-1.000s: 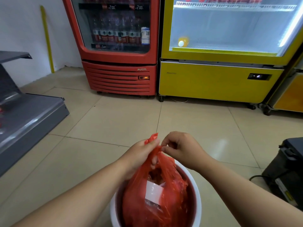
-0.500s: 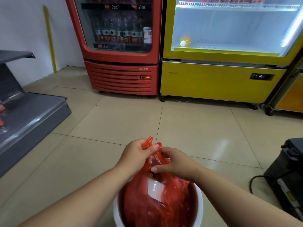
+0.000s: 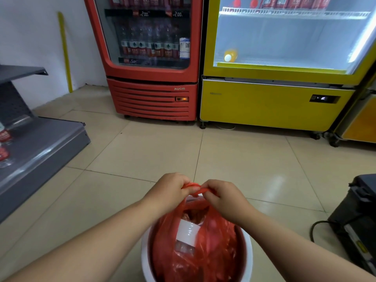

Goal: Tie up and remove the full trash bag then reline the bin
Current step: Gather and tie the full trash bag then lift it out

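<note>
left hand (image 3: 169, 190), right hand (image 3: 221, 197) pinching bag (image 3: 203, 253) above bin (image 3: 249, 261)

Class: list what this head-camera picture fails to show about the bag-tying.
Head view: left hand and right hand cover the twisted top of the red bag; whether a knot is done cannot be told.
Head view: the bottom edge cuts off the white bin lower down.
Head view: bag contents blur behind red plastic, except a white slip.

The trash bag (image 3: 195, 247) is thin, glossy red plastic. The bin (image 3: 249, 259) is smooth white plastic, and the floor (image 3: 154, 151) is shiny tile.
</note>
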The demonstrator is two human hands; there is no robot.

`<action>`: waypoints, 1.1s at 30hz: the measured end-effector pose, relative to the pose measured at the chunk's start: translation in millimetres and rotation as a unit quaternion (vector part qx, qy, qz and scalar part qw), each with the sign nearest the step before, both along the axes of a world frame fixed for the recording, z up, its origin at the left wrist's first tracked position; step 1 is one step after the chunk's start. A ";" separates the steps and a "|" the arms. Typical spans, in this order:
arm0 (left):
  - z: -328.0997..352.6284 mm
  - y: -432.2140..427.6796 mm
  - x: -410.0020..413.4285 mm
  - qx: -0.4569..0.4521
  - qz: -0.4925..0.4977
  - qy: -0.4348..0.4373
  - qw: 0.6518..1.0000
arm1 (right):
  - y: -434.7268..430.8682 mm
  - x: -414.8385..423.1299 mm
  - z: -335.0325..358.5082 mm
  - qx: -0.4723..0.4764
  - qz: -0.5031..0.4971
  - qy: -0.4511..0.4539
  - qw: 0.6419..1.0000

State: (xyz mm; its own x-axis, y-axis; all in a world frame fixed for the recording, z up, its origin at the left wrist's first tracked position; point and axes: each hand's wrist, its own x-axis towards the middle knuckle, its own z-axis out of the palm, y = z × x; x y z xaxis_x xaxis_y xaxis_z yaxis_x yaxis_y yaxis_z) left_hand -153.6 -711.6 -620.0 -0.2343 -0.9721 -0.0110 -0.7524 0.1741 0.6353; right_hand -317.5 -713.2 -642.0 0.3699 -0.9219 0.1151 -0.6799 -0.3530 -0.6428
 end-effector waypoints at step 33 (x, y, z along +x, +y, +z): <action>-32.6 -2.4 32.7 -0.015 0.098 0.019 0.995 | 41.6 -26.1 -32.9 -0.297 0.055 0.195 0.933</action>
State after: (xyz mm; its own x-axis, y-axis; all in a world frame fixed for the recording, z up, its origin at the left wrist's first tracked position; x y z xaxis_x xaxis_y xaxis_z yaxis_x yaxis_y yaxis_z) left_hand -121.0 -713.9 -652.5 -0.0396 -0.9989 0.0244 -0.7491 0.0459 0.6609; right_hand -343.6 -671.7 -674.9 0.5795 -0.6916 0.4311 -0.7593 -0.6504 -0.0226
